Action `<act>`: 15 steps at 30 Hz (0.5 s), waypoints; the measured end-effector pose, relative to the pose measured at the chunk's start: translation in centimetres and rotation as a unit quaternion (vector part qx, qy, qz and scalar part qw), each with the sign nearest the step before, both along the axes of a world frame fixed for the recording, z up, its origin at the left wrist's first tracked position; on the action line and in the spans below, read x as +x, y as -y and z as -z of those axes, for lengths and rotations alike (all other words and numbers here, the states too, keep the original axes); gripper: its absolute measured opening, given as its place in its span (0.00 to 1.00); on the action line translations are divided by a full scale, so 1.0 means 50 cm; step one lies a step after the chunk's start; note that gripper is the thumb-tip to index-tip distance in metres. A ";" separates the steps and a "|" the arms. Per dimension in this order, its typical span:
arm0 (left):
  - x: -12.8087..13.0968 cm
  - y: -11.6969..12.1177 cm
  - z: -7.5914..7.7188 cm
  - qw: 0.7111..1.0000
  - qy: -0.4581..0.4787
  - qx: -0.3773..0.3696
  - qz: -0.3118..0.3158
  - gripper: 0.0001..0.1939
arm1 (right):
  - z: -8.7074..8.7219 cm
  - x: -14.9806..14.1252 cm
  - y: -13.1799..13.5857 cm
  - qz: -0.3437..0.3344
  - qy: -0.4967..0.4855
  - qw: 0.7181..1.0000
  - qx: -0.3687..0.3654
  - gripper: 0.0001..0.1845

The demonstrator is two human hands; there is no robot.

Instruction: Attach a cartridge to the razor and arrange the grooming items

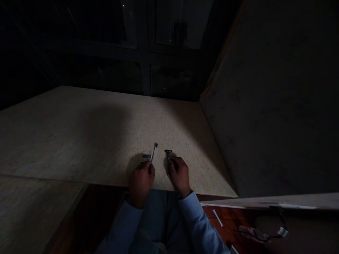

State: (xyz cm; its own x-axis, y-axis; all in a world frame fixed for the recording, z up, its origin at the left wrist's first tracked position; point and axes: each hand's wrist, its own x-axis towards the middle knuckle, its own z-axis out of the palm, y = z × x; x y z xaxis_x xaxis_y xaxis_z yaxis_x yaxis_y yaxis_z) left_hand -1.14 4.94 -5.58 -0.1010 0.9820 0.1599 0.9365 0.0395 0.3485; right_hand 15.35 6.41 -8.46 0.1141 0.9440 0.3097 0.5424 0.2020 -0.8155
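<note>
My left hand (141,180) is closed round the handle of a slim white toothbrush (154,153), whose dark-bristled head points up and away from me. Just beyond that hand, a small clear case (146,154) with a dark strip lies on the table. In my right hand (180,175), thumb and fingers pinch the handle of a safety razor (168,158). The razor's dark head faces the far side, and the lower handle is partly covered by the fingers. Toothbrush and razor are apart, side by side.
The pale speckled table (148,120) ends at a dark window (144,74) at the back. A wall (265,116) borders it on the right. On the reddish floor lie a white stick (217,217), a dark cable, and a crumpled bag (253,233).
</note>
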 end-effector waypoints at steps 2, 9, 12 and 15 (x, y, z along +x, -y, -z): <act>-0.012 0.006 0.002 1.000 -0.007 0.023 -0.006 0.14 | -0.002 -0.001 0.001 -0.002 0.010 1.000 0.004 0.16; -0.013 0.012 0.013 0.999 0.010 0.004 0.041 0.12 | -0.007 -0.003 0.002 -0.015 0.027 1.000 0.002 0.16; 0.001 0.008 0.014 0.998 0.029 0.004 0.057 0.10 | -0.007 -0.003 0.002 -0.018 0.025 0.999 0.006 0.16; 0.002 0.003 0.018 0.996 0.056 0.027 0.061 0.11 | -0.006 -0.003 0.003 -0.008 0.007 1.000 0.016 0.17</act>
State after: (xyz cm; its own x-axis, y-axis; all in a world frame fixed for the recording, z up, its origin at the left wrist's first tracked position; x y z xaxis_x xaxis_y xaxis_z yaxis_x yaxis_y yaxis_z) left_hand -1.02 4.81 -6.48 -0.0016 0.9784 0.2069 0.8880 -0.0938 0.4501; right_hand 15.21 6.26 -8.15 0.0939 0.9352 0.3413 0.5499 0.2371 -0.8009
